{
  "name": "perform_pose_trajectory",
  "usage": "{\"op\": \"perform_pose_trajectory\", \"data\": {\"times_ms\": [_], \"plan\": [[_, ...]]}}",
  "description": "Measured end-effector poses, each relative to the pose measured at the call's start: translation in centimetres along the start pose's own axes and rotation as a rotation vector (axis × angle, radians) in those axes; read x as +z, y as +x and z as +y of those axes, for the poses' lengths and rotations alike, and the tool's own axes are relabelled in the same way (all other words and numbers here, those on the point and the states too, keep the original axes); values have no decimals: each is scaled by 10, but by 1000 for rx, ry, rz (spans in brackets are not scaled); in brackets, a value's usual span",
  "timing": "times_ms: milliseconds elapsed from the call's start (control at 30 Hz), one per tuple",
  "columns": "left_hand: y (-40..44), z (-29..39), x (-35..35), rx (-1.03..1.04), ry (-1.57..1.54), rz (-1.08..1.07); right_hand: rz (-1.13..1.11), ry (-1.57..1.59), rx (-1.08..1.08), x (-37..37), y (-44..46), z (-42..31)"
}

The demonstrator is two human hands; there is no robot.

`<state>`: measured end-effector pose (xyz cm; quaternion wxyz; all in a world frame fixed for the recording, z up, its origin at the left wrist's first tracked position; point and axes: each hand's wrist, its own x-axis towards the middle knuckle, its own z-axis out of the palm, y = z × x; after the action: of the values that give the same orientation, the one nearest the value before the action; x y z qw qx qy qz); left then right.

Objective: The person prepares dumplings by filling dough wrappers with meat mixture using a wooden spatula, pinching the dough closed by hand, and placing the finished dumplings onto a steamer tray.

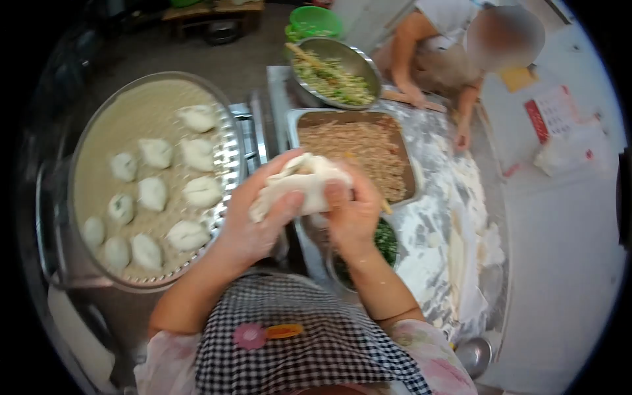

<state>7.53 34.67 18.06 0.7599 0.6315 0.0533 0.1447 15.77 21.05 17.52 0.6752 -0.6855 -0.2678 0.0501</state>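
Observation:
A white dough bun (306,181) is held up between both hands, in front of the tray of filling; its top is partly open and one edge is pleated. My left hand (253,210) wraps round its left side, thumb on the front. My right hand (352,214) pinches the right side of the dough, thumb and fingers closed on it. Below my right hand, a bowl of chopped greens (385,242) is partly covered by the forearm. The metal tray of minced filling (368,148) lies just behind the hands.
On the left stands a round steamer tray (99,141) with several filled buns. A steel bowl of chopped vegetables (355,62) sits behind the filling. At the back right, a co-worker (411,62) holds a rolling pin (431,105) over the floured worktop (428,191).

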Motion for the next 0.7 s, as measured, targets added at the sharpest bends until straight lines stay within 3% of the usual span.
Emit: {"op": "perform_pose_trajectory", "data": {"times_ms": [267,400,700], "plan": [[-19,3,12,174,127,10,-9,155,-57,-7,-20,-1],[-30,-1,16,271,149,32,-28,-35,-248,-9,-29,-14],[-69,8,23,187,147,50,-46,3,-181,-13,-64,-28]]}}
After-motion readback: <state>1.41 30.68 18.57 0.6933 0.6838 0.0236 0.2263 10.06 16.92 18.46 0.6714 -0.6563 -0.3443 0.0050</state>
